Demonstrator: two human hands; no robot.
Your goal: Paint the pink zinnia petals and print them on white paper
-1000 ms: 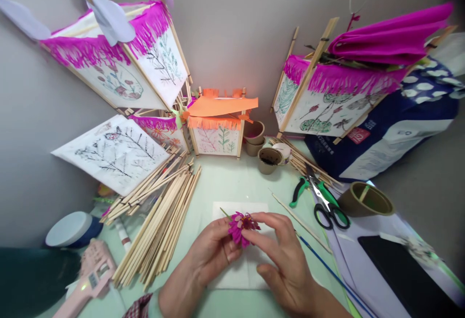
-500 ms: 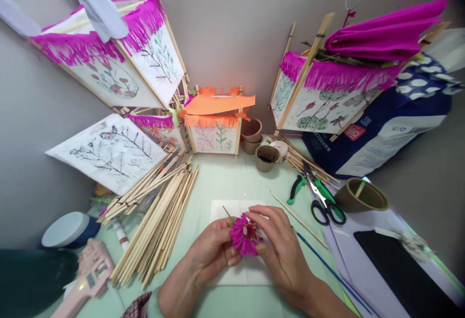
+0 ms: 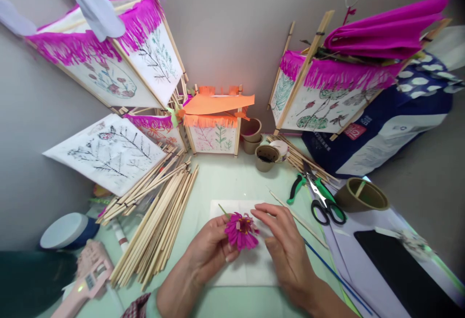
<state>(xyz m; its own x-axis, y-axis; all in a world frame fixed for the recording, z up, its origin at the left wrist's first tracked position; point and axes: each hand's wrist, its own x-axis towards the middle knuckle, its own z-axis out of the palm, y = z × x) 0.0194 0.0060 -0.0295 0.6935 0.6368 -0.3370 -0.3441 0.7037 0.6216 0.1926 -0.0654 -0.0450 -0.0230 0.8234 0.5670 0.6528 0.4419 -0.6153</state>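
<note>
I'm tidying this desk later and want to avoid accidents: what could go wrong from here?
The pink glue gun shows a lit green light near the left sleeve; if it is hot, brushing it might burn. The magenta flower, held in the left hand, could lose petals if squeezed. The right hand might knock the thin blue rod beside its forearm.

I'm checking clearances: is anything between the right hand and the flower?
Nothing visible is. The right hand is close beside the flower, perhaps touching it; the left hand holds it.
</note>
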